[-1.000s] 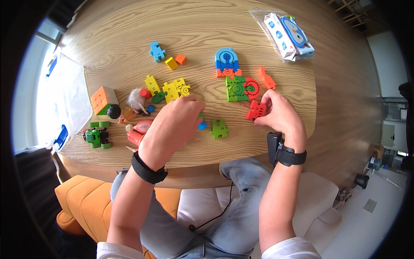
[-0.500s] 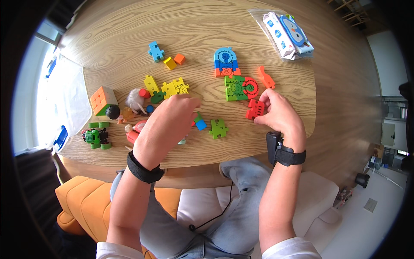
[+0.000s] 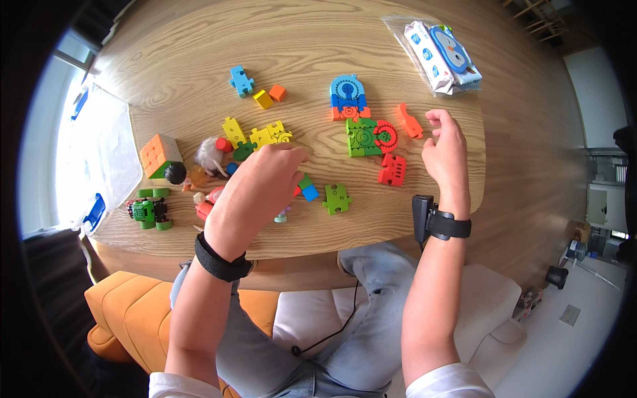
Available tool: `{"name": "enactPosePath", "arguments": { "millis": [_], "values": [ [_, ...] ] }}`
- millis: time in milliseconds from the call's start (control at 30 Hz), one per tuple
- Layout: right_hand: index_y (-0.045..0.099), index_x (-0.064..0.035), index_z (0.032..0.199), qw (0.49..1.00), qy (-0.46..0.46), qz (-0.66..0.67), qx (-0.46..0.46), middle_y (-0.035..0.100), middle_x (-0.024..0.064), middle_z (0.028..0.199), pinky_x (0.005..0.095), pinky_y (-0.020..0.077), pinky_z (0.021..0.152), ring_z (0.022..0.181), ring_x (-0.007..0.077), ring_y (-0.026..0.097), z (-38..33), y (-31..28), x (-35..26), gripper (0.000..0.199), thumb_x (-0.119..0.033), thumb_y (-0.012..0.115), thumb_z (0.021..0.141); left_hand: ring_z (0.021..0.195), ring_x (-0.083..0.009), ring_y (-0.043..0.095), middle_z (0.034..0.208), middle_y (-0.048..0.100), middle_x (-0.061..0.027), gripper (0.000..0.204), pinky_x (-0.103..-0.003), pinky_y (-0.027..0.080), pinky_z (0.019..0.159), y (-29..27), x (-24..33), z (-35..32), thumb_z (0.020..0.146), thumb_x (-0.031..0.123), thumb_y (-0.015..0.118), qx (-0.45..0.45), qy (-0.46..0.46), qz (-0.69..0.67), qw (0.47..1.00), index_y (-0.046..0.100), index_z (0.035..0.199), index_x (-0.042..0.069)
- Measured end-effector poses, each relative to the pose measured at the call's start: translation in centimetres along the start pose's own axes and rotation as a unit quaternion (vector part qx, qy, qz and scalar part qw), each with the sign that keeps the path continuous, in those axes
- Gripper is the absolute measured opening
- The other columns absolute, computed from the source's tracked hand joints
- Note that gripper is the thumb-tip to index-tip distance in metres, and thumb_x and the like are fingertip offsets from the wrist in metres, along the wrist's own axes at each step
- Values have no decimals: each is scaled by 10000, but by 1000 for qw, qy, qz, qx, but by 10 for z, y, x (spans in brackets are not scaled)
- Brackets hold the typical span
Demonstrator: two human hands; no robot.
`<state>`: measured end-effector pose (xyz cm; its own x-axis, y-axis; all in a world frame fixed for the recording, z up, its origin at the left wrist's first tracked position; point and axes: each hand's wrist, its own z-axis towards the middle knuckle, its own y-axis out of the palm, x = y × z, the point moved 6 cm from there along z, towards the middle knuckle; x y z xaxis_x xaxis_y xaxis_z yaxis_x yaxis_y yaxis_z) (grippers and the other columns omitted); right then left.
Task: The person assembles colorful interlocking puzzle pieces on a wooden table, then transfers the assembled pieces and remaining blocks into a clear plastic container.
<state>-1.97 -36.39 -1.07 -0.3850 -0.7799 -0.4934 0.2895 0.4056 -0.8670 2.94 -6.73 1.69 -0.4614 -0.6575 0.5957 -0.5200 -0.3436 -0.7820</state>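
- Orange curved piece (image 3: 409, 121) lies right of the green block (image 3: 361, 138).
- Right hand (image 3: 443, 149), farther right of that block, has thumb and fingers parted, gripping nothing; a light fingertip pinch would suit this slim piece, without nudging the red piece (image 3: 392, 170) below right of the block.
- Left hand (image 3: 265, 186), left of the block, curls downward, fingertips hidden; its grasp cannot be told.

1 left hand (image 3: 260, 182) and 1 right hand (image 3: 446, 154) at centre. On 1 counter (image 3: 292, 40): 1 puzzle cube (image 3: 158, 156) and 1 toy truck (image 3: 148, 209) at left; 1 wipes pack (image 3: 438, 56) at upper right; 1 yellow block (image 3: 263, 99), 1 orange block (image 3: 278, 93) and 1 light-blue puzzle piece (image 3: 241, 81) at upper centre-left; 1 light-green puzzle piece (image 3: 338, 200) below centre. Toys (image 3: 211, 156) around the left hand overlap, preventing an exact count.
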Motion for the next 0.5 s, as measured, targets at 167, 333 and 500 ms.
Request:
{"name": "enactPosePath", "arguments": {
  "millis": [167, 333, 500],
  "values": [
    [617, -54, 1255, 999, -18, 30, -7, 700, 132, 1272, 390, 567, 900, 987, 251, 675, 4, 11, -14, 422, 47, 722, 859, 906, -426, 675, 946, 702, -222, 204, -474, 549, 792, -1, 0, 0, 946, 50, 677, 15, 16, -5, 1000, 702, 1138, -15],
    [626, -46, 1275, 999, -9, 30, -15, 732, 117, 1147, 379, 576, 875, 944, 228, 687, 10, 21, -11, 431, 6, 758, 869, 889, -421, 679, 933, 707, -219, 196, -469, 553, 787, -4, 1, 0, 947, 45, 674, 25, 21, -5, 999, 706, 1130, -15],
    [620, -55, 1294, 996, 35, 86, -13, 737, 106, 1038, 372, 590, 808, 889, 212, 711, 10, 11, -18, 448, -33, 758, 869, 901, -417, 683, 948, 713, -217, 189, -460, 558, 794, -2, 1, 1, 950, 40, 669, 18, 15, -9, 1000, 708, 1126, -16]
  ]
}}
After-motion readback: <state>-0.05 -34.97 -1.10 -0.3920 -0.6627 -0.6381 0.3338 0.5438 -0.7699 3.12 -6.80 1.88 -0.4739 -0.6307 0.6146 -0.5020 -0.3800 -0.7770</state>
